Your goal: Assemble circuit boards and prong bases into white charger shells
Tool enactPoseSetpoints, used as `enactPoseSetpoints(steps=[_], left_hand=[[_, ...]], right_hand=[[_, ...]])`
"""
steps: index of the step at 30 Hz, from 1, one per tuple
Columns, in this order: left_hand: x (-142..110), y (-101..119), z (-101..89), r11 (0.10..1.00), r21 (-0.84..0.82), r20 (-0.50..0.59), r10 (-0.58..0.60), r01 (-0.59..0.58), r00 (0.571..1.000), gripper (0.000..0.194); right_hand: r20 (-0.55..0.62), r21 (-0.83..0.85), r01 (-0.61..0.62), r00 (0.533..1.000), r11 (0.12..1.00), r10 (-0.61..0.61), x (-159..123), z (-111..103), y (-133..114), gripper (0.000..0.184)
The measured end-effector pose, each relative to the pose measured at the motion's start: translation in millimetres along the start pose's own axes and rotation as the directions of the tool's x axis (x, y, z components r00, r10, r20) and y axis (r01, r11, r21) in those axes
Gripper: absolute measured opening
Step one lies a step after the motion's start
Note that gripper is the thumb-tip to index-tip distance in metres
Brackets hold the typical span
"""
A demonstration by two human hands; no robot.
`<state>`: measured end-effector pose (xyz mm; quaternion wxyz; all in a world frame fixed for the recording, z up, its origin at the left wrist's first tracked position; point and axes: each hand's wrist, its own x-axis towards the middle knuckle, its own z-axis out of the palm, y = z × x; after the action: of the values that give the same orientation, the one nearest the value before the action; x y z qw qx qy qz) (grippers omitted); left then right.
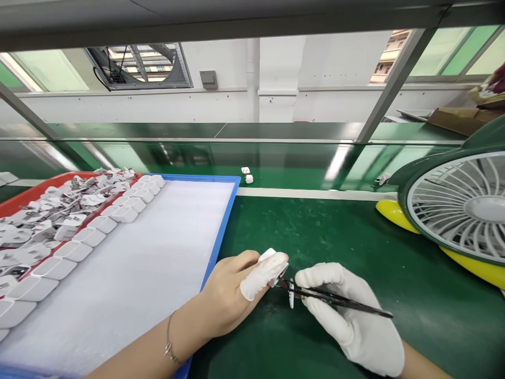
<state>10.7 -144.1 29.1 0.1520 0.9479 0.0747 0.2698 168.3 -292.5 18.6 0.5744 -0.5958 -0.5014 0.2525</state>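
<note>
At the left of the frame, a red bin (pixel 43 188) holds a heap of white plug parts (pixel 71 221), some showing metal prongs; beside it, a row of smooth white blocks (pixel 90 237) lines the left side of my blue tray (pixel 226 218), and I can't tell whether those are finished. At lower centre, my left hand (pixel 232 295), one finger in a white finger cot (pixel 260 279), is closed in a pinch around a white plug housing (pixel 268 254). Dark and red wires (pixel 283 282) run between it and a small white plate (pixel 291 297), which stands outside the housing, so I'd judge this piece partway done, with the plate left to join. To the right, my gloved right hand (pixel 351 316) is closed on black tweezers (pixel 355 303), fingertips near the plate, over the bare green table (pixel 335 221).
</note>
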Motion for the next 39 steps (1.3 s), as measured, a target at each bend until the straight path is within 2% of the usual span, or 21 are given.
enactPoseSetpoints(steps=[6,14,19,24,29,32,35,37,39], left_hand=[[0.2,-0.9,0.2,0.999,-0.011,0.002,-0.035,0.035,0.999,0.01],[-0.8,-2.3,-0.1,0.996,0.02,-0.004,0.083,-0.083,0.997,0.03],[-1.6,-2.0,-0.2,0.996,0.032,0.005,0.089,-0.089,0.996,0.034],[-3.4,-4.9,1.5,0.997,0.016,0.021,0.079,-0.08,0.997,0.037],[-2.5,-6.2,2.2,0.996,0.029,0.004,0.088,-0.089,0.996,0.033],[-2.1,-5.5,1.6,0.993,0.023,0.016,0.116,-0.116,0.993,0.034],[-1.8,-5.0,2.3,0.998,-0.005,0.021,0.068,-0.068,0.997,0.03],[-0.9,-4.8,3.7,1.0,-0.028,0.01,-0.006,0.007,1.0,0.03],[0.8,-4.8,5.4,0.995,-0.075,-0.045,-0.062,0.059,0.997,0.034]], right_hand=[[-0.002,-0.014,-0.002,1.0,1.0,0.002,-0.3,-3.0,-1.8,0.01],[0.007,-0.04,-0.002,1.0,0.999,0.002,-0.1,-1.1,-0.4,0.005],[0.044,-0.043,0.019,0.999,0.999,-0.017,0.7,-2.0,-1.0,0.002],[0.126,-0.046,0.085,0.989,0.995,-0.079,2.5,-3.0,-1.9,0.011],[0.087,-0.057,0.168,0.983,0.984,-0.163,0.6,-3.0,-2.3,0.023],[0.119,-0.081,0.15,0.983,0.985,-0.14,-0.5,-2.2,-1.3,0.022],[0.097,0.028,0.072,0.992,0.997,-0.075,-0.8,-3.0,0.9,0.015],[0.002,0.185,0.011,1.0,0.983,-0.012,1.3,-5.5,2.4,0.008],[-0.136,0.349,-0.025,0.988,0.937,0.077,6.9,-9.5,3.2,0.007]])
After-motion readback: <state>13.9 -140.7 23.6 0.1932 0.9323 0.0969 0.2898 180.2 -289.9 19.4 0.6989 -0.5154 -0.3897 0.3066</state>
